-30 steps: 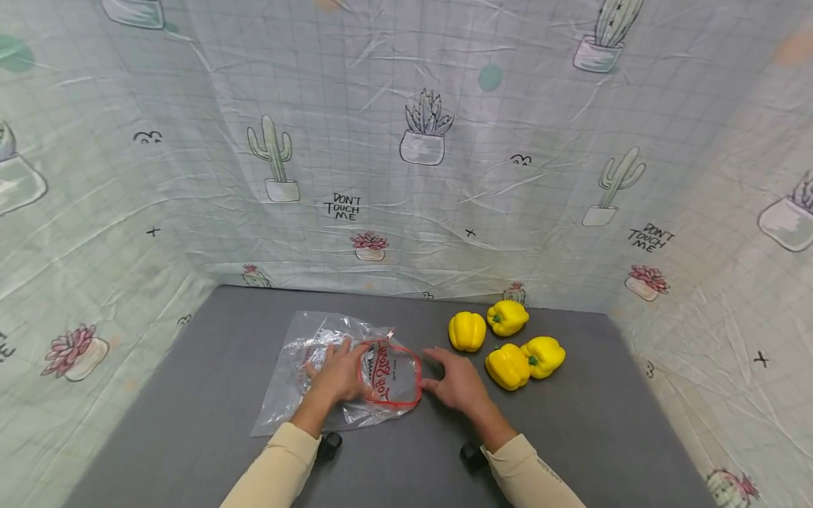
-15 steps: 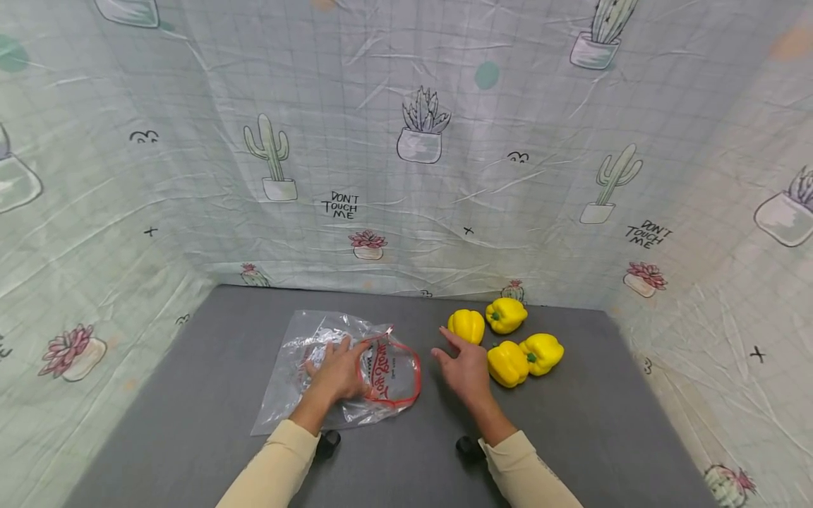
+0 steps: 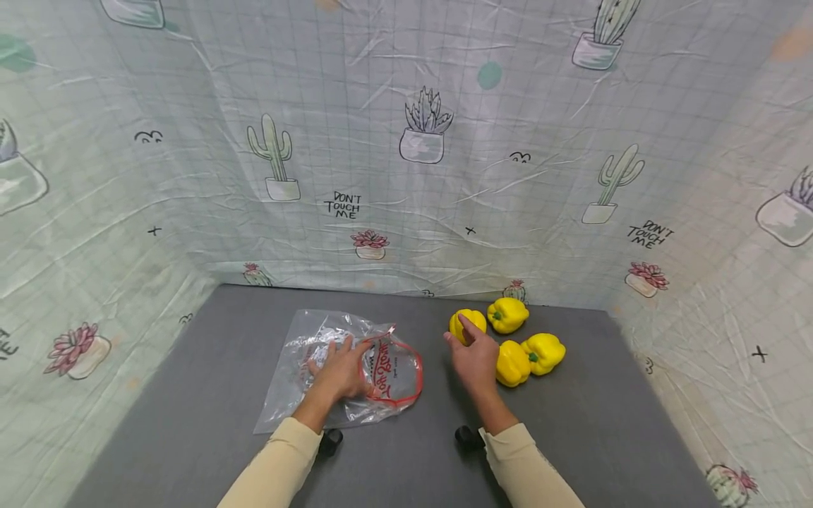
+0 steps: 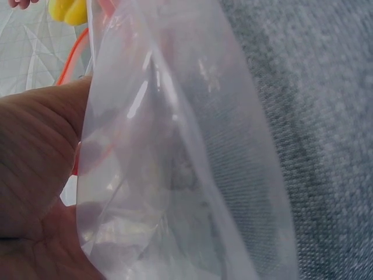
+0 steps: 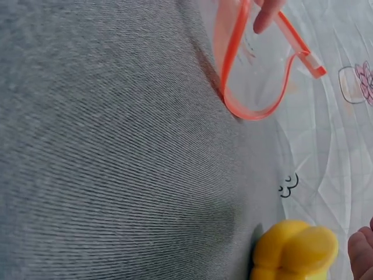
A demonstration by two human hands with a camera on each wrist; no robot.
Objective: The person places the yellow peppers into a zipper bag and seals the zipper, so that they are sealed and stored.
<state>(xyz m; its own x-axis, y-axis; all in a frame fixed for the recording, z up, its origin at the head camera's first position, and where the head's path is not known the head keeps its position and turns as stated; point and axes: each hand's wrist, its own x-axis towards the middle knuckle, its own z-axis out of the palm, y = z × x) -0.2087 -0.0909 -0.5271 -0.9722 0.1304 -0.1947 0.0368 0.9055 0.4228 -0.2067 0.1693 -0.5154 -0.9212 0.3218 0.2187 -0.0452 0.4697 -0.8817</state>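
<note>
On the gray table: bag left, peppers right

We rest our left hand, fingers spread, on the bag. Our right hand, released, is at the leftmost pepper, contact unclear; three others lie farther right.

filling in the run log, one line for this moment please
left hand: spread on clear bag, red rim open | right hand: by leftmost yellow pepper, no grip | other yellow peppers: on gray table
</note>
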